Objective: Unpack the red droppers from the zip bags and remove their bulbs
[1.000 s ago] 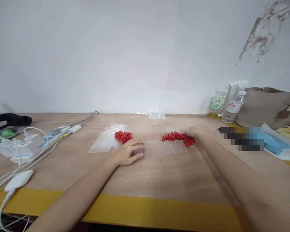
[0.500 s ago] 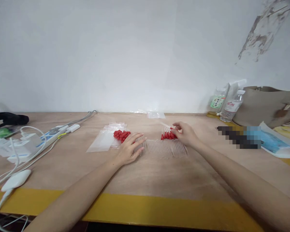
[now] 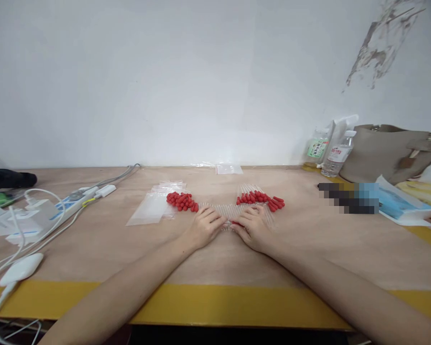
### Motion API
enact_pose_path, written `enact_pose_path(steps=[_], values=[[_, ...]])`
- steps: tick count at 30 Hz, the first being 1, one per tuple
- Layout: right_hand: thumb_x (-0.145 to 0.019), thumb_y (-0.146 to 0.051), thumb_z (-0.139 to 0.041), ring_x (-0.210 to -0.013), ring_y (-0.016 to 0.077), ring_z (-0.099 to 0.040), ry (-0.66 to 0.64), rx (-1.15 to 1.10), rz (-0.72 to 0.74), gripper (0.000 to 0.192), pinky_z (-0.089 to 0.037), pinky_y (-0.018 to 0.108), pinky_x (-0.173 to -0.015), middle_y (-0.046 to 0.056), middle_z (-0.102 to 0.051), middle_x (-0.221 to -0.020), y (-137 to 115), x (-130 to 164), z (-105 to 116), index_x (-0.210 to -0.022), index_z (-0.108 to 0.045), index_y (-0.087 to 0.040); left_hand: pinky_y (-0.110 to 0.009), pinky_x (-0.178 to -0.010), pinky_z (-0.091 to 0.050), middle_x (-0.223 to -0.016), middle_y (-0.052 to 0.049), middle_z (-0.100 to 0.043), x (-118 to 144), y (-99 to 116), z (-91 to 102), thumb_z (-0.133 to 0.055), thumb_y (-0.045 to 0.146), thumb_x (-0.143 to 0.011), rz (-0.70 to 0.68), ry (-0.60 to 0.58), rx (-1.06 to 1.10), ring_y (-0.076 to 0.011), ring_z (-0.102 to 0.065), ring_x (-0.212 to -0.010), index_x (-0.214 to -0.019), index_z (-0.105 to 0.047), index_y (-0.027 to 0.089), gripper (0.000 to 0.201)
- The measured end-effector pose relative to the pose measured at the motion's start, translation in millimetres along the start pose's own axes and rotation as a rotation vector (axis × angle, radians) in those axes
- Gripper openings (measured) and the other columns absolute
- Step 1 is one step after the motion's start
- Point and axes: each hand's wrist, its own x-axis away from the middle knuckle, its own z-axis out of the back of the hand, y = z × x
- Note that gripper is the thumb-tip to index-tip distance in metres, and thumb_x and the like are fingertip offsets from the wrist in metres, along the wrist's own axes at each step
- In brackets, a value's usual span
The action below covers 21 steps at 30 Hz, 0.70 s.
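Note:
My left hand point(image 3: 205, 227) rests over the left part of a row of thin clear plastic tubes point(image 3: 224, 210), its fingers closed on the end of a tube. Close beside it on the right, my right hand point(image 3: 253, 227) pinches a red piece, mostly hidden by the fingers, near that tube end. A pile of red caps point(image 3: 181, 201) lies to the left of my left hand. Beyond my right hand is a cluster of red-tipped pale sticks point(image 3: 253, 196), fanned out on the table.
Clear zip bags point(image 3: 147, 211) lie left of the red pile, and another bag point(image 3: 229, 168) is by the wall. A power strip point(image 3: 73, 203) with chargers and cables occupies the left. Two bottles point(image 3: 337, 155), a grey handbag point(image 3: 384, 153) and a blue packet point(image 3: 398, 203) are on the right.
My right hand has come from the red-tipped sticks down and left toward my left hand, now with a red piece in its fingers. My left hand has moved slightly right and closed.

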Motion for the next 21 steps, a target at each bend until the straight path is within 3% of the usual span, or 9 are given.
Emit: enact_pose_path(steps=[3, 8, 21], values=[[-0.083, -0.025, -0.048, -0.071, 0.0138, -0.049, -0.003, 0.031, 0.032, 0.017, -0.022, 0.037, -0.083, 0.0, -0.063, -0.064, -1.7, -0.3, -1.1, -0.077, -0.063, -0.021, -0.036, -0.083, -0.038, -0.078, -0.003, -0.061, -0.6, 1.4, 1.1, -0.039, 0.02, -0.089, -0.055, -0.023, -0.043, -0.0147, -0.053, -0.078, -0.094, -0.058, 0.02, 0.02], [-0.084, -0.026, -0.048, -0.069, 0.0125, -0.048, 0.003, 0.057, 0.07, 0.019, -0.021, 0.035, -0.081, -0.001, -0.062, -0.061, -0.5, -0.7, 0.1, -0.074, -0.064, -0.021, -0.031, -0.075, -0.04, -0.067, -0.002, -0.054, -0.9, 3.0, 0.3, -0.034, 0.017, -0.089, -0.095, -0.068, -0.126, -0.0136, -0.05, -0.068, -0.083, -0.058, 0.017, 0.025], [-0.088, -0.021, -0.041, -0.068, 0.0117, -0.046, 0.048, 0.222, 0.237, 0.024, -0.021, 0.032, -0.079, -0.001, -0.053, -0.058, 5.7, 3.1, 4.6, -0.075, -0.061, -0.02, -0.03, -0.065, -0.038, -0.064, -0.004, -0.053, 0.8, 6.3, 4.9, -0.032, 0.021, -0.091, -0.009, -0.076, -0.026, -0.0147, -0.049, -0.065, -0.077, -0.058, 0.015, 0.03]])
